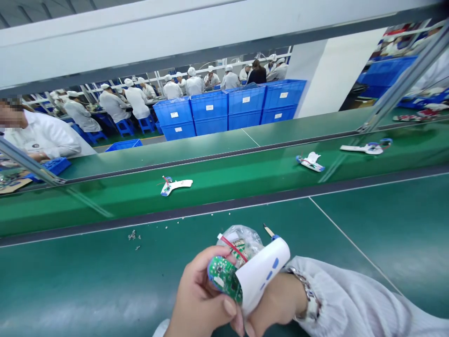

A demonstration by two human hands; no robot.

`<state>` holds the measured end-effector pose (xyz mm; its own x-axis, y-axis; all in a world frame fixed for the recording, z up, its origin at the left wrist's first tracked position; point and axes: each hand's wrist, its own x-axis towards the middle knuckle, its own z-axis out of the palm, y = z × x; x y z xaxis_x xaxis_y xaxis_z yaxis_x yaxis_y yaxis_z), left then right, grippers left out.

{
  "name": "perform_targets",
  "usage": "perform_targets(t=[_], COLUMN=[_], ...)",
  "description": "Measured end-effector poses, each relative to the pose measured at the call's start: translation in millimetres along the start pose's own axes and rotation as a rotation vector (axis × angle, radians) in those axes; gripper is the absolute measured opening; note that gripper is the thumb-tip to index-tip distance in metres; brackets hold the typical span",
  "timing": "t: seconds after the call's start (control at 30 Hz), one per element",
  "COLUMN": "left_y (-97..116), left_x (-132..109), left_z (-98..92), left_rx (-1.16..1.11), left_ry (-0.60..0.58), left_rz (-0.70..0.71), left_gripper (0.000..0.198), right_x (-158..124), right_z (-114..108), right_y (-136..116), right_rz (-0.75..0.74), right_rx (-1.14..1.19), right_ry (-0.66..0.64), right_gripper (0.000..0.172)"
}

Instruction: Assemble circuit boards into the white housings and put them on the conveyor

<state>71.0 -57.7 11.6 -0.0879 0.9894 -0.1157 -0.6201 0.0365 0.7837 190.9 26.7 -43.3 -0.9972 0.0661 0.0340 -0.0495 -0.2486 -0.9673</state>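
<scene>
Left hand: we see our left hand (203, 295) curled nearly closed, with the green circuit board (224, 277) gripped at its edge between thumb and fingers.
Right hand: our right hand (278, 299) is bent in under the white casing (261, 281); most of its fingers are hidden, so we cannot tell how far they close.
Board and casing: both are held above the near part of the desk (87, 281), the board coming out from the left end of the casing, which is tilted up to the right and carries blue marks.
Red wire: the red wire (234, 248) with a white end lies just above the board.
Behind our hands: we have a clear plastic bag (249, 234) with small boards inside, and a pointed tool (269, 230) to its right.
Small bits: a few pale bits (132, 235) lie scattered on the desk, well to the left.
Belt: on the green belt (238, 180) we find one white part (177, 186) at left and two more at right, well apart from us.
Beyond: a co-worker (52, 135) in white sits at left, and blue bins (210, 112) stand in front of other seated people.
</scene>
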Motion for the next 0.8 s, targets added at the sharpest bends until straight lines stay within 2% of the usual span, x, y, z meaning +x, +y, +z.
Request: perform_targets(t=[0.13, 0.23, 0.3, 0.37, 0.4, 0.43, 0.53, 0.67, 0.8], left_y=[2, 5, 7, 7, 7, 7, 7, 8, 10], left_x=[1, 2, 2, 0, -1, -2, -5, -7, -7], left_z=[1.8, 1.0, 3.1, 6.7, 8.2, 9.0, 6.4, -1.6, 0.8], left_rx=[0.025, 0.074, 0.168, 0.301, 0.379, 0.464, 0.710, 0.913, 0.848], left_ry=[0.097, 0.223, 0.365, 0.488, 0.520, 0.521, 0.453, 0.395, 0.354], left_rz=[0.020, 0.127, 0.236, 0.309, 0.331, 0.351, 0.392, 0.475, 0.437], left_gripper=[0.050, 0.053, 0.051, 0.049, 0.047, 0.046, 0.038, 0.032, 0.035], right_x=[-3, -12, -17, -20, -20, -19, -10, 1, -4], right_z=[0, -9, -14, -14, -11, -6, 13, 24, 13], right_y=[-4, -21, -37, -54, -63, -70, -85, -85, -80], right_rz=[0.046, 0.068, 0.004, -0.132, -0.208, -0.277, -0.360, -0.331, -0.416], right_rx=[0.110, 0.092, -0.025, -0.184, -0.279, -0.380, -0.587, -0.559, -0.504], right_ry=[0.057, 0.064, 0.249, 0.573, 0.699, 0.756, 0.678, 0.630, 0.649], right_gripper=[0.053, 0.062, 0.060, 0.043, 0.034, 0.025, 0.008, 0.019, 0.022])
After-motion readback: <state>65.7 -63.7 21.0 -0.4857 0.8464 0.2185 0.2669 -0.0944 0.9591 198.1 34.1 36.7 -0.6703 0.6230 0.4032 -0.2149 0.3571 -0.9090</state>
